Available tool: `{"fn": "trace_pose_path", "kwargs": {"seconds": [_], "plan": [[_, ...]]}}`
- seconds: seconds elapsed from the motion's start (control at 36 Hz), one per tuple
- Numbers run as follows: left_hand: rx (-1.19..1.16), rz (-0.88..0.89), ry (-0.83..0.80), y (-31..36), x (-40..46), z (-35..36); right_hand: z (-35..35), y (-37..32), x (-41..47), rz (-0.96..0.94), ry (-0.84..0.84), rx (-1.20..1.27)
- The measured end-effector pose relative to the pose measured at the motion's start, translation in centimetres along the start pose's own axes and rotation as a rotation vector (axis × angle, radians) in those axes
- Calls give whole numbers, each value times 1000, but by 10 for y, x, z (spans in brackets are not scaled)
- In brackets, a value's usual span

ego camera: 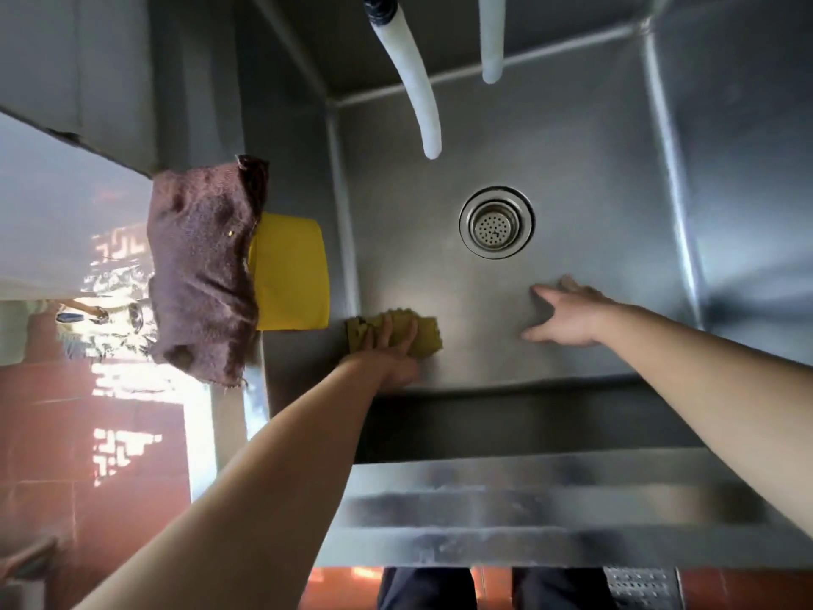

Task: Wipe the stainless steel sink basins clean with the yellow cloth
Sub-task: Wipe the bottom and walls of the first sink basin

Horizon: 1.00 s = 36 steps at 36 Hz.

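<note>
Stainless basin floor gleams around the drain while your left hand presses the yellow cloth flat into the near-left corner, so sweep overlapping strokes drainward, bracing with your empty, splayed right hand.

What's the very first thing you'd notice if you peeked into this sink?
Probably the left hand pressing a yellow cloth onto the basin floor, in the near left corner of the steel sink. The right hand lies flat, fingers spread, just below the round drain. A brown rag and a bright yellow cloth hang over the left wall.
</note>
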<state>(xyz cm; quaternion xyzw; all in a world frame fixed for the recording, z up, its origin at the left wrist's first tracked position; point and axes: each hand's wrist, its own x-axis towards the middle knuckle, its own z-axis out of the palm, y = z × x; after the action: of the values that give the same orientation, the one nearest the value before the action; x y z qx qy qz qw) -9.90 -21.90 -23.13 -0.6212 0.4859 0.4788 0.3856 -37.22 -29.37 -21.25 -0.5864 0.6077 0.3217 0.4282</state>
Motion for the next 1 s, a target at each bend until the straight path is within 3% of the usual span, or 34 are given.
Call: {"fn": "trace_pose_path", "kwargs": {"seconds": [0.08, 0.19, 0.31, 0.42, 0.53, 0.58, 0.67, 0.75, 0.86, 1.0], "plan": [[56, -31, -125, 2, -17, 10, 5, -8, -29, -55, -118, -21], [66, -101, -123, -5, -31, 11, 3, -18, -75, -145, -195, -91], [81, 18, -174, -2, -40, 4, -7, -4, -113, -156, -166, -110], [6, 77, -89, -5, -24, 8, -16, 30, -141, -79, -51, -163], [95, 101, -184, -9, 3, 14, -11, 62, -161, -37, 114, -163], [39, 45, -257, -3, -3, 11, -5, 69, -167, -47, 270, -49], [-94, -7, -313, -4, 21, 17, 6, 69, -166, -159, 641, -81], [-82, -103, -316, 21, -5, 7, 15, 71, -162, -218, 825, -14], [-84, -63, -387, 49, -19, 0, 20, 74, -156, -213, 897, -20], [-157, 108, -278, 91, -28, 1, 17, 71, -159, -189, 878, 13]]}}
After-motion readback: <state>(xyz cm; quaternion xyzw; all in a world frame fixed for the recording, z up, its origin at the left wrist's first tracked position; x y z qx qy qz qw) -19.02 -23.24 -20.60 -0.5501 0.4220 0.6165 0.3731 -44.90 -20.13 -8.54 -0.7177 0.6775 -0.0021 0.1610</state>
